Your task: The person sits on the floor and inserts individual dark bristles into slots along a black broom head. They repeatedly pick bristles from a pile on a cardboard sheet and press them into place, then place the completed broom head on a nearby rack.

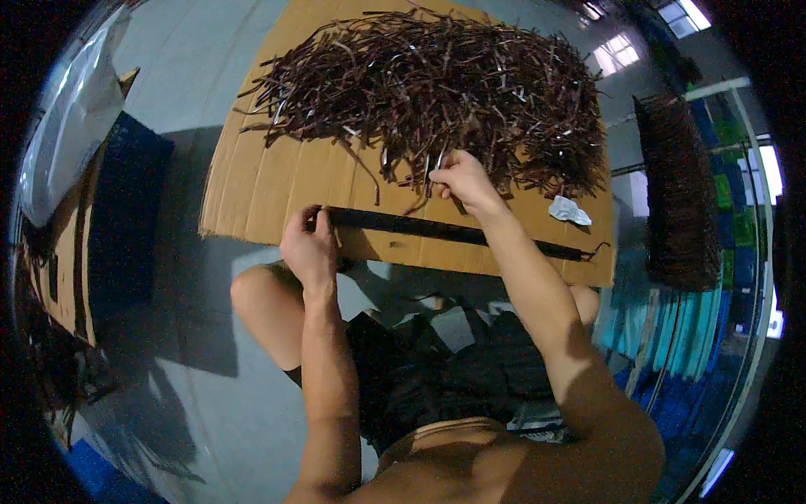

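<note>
A long dark strip lies slantwise along the near side of the cardboard sheet. Its left end is pinched between the thumb and fingers of my left hand. Farther up, my right hand is closed on a thin strip at the near edge of a large tangled pile of short brown strips. Some pieces in the pile shine white where light catches them. At the long dark strip's right end, a thin curled piece sticks out.
A crumpled white scrap rests on the cardboard's right side. To the left stand a dark blue box and a clear plastic bag. At the right are a rack frame, a hanging dark bristly bundle and turquoise lengths.
</note>
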A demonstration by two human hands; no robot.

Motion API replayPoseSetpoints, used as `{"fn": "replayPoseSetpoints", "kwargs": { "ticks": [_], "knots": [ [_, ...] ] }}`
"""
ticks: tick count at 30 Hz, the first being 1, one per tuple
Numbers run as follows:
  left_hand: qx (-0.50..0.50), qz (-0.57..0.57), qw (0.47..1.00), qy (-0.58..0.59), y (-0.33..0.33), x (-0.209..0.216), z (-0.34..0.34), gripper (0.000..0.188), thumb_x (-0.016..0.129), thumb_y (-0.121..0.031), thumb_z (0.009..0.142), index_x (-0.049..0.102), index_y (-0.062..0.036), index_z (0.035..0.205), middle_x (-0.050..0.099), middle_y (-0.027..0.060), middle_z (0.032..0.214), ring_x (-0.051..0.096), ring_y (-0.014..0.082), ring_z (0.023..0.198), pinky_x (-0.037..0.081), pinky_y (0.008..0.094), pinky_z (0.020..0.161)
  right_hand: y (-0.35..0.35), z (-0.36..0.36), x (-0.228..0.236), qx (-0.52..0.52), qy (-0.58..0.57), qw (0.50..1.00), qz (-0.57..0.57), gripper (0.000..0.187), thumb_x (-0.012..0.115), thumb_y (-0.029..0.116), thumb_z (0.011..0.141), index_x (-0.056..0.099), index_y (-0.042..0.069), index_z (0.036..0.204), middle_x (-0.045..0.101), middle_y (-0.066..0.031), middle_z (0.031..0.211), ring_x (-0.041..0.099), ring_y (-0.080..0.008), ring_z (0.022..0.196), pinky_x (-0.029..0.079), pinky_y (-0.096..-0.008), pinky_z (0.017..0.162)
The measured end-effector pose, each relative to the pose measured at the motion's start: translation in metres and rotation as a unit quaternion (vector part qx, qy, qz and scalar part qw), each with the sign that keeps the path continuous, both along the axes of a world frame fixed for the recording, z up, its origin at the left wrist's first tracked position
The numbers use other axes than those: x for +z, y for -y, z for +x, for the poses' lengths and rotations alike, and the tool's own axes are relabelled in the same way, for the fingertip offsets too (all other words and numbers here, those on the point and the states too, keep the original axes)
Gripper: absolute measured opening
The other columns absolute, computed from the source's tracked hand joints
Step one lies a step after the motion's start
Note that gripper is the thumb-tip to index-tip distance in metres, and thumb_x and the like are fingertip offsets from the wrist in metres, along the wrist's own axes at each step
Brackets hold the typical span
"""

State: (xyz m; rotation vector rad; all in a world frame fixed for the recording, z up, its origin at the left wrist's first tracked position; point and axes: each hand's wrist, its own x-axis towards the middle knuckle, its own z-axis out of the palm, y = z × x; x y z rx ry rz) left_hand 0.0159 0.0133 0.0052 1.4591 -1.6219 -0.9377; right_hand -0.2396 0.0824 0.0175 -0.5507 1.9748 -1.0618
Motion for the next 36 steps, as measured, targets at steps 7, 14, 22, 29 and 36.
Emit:
{"fn": "replayPoseSetpoints", "kwargs": {
  "ticks": [7, 14, 22, 29, 36],
  "knots": [
    [0.004, -0.164, 0.984, 0.063, -0.001, -0.022, 0.002, 0.015, 0.067, -0.017, 0.083, 0.068, -0.0029, 0.086, 0.066, 0.0133, 0.08, 0.064, 0.0277, 0.071, 0.05, 0.0346, 0.066, 0.007, 0.084, 0.052, 0.066, 0.105, 0.983, -0.136, 0.018, 0.065, 0.014, 0.086, 0.061, 0.002, 0.098, 0.063, -0.0011, 0.083, 0.055, -0.0071, 0.07, 0.042, -0.0213, 0.06],
    [0.002, -0.188, 0.979, 0.08, 0.003, -0.029, -0.003, 0.011, 0.063, -0.016, 0.082, 0.065, -0.0053, 0.085, 0.062, 0.013, 0.076, 0.061, 0.0309, 0.071, 0.048, 0.0384, 0.064, 0.053, 0.127, 0.015, 0.205, -0.086, 0.954, -0.201, 0.019, 0.064, 0.009, 0.085, 0.064, -0.003, 0.1, 0.067, -0.0066, 0.091, 0.062, -0.0112, 0.083, 0.049, -0.025, 0.077],
    [-0.015, -0.184, 0.975, 0.126, 0.003, -0.022, -0.003, 0.012, 0.061, -0.017, 0.084, 0.064, -0.0051, 0.085, 0.062, 0.0143, 0.076, 0.06, 0.0317, 0.072, 0.048, 0.0398, 0.065, 0.056, 0.127, 0.001, 0.2, -0.071, 0.949, -0.233, 0.022, 0.064, 0.019, 0.083, 0.066, 0.0, 0.095, 0.069, -0.0138, 0.088, 0.067, -0.0207, 0.079, 0.051, -0.0307, 0.069],
    [-0.033, -0.138, 0.982, 0.127, 0.0, -0.017, 0.0, 0.012, 0.059, -0.016, 0.085, 0.064, -0.0048, 0.085, 0.061, 0.015, 0.077, 0.06, 0.0319, 0.073, 0.048, 0.0396, 0.066, 0.052, 0.139, 0.025, 0.296, -0.406, 0.839, -0.21, 0.016, 0.067, 0.011, 0.082, 0.065, 0.002, 0.095, 0.068, -0.0102, 0.084, 0.065, -0.0159, 0.075, 0.05, -0.0262, 0.067],
    [0.006, -0.131, 0.989, 0.066, -0.013, -0.012, -0.013, 0.015, 0.066, -0.018, 0.08, 0.062, -0.0056, 0.087, 0.062, 0.01, 0.081, 0.062, 0.0277, 0.075, 0.05, 0.0368, 0.065, 0.047, 0.107, 0.022, 0.172, -0.035, 0.959, -0.224, 0.015, 0.066, 0.013, 0.086, 0.067, 0.0, 0.093, 0.068, -0.0043, 0.082, 0.062, -0.0109, 0.071, 0.05, -0.0245, 0.065]
  ]
}}
